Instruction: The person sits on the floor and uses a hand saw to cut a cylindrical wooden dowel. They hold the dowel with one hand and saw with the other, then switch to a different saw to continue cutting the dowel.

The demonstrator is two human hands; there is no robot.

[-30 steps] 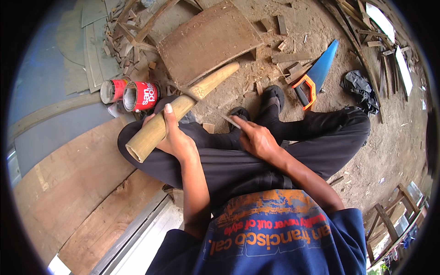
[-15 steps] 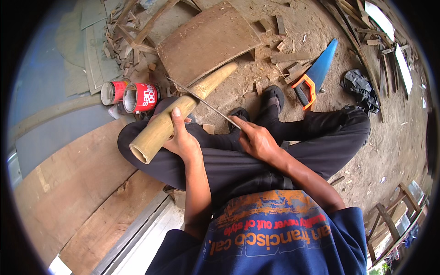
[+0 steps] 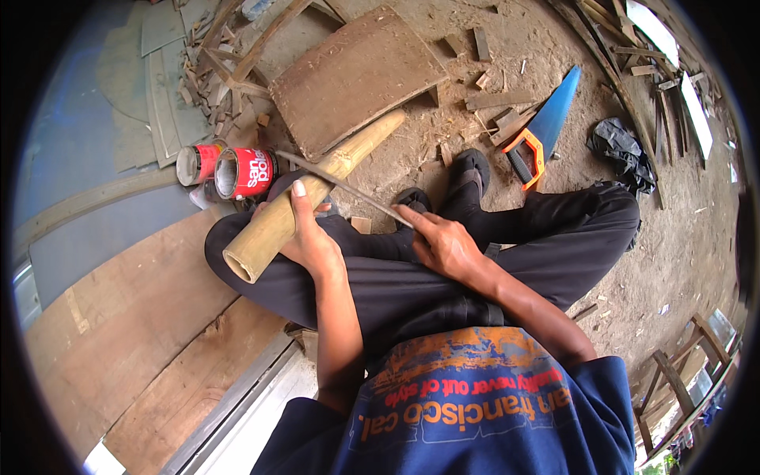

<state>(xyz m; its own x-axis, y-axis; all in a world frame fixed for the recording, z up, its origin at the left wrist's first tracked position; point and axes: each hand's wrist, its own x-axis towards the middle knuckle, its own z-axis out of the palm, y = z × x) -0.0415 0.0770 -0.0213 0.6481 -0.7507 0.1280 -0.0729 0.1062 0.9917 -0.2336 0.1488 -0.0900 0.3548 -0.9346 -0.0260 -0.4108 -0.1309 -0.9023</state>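
A length of pale bamboo (image 3: 277,223) slants across my lap, its hollow cut end near my left knee and its far end by a low wooden board. My left hand (image 3: 313,244) is closed round its lower part, thumb on top. My right hand (image 3: 446,244) grips a long, narrow metal tool (image 3: 360,193) whose handle is hidden in the fist. Whether it is a file or a blade seen edge-on, I cannot tell. The tool lies across the bamboo beyond my left thumb, its tip pointing far left.
A brown wooden board (image 3: 356,75) stands just ahead, above the bamboo's far end. Two red cans (image 3: 247,172) sit at left. On the ground at right lie a blue handsaw (image 3: 546,119) with an orange-black handle and a crumpled black plastic bag (image 3: 623,150). Wood scraps are scattered around.
The tool has slid a little left and nearer across the bamboo, my right hand with it. The bamboo has shifted slightly; my left hand keeps its hold.
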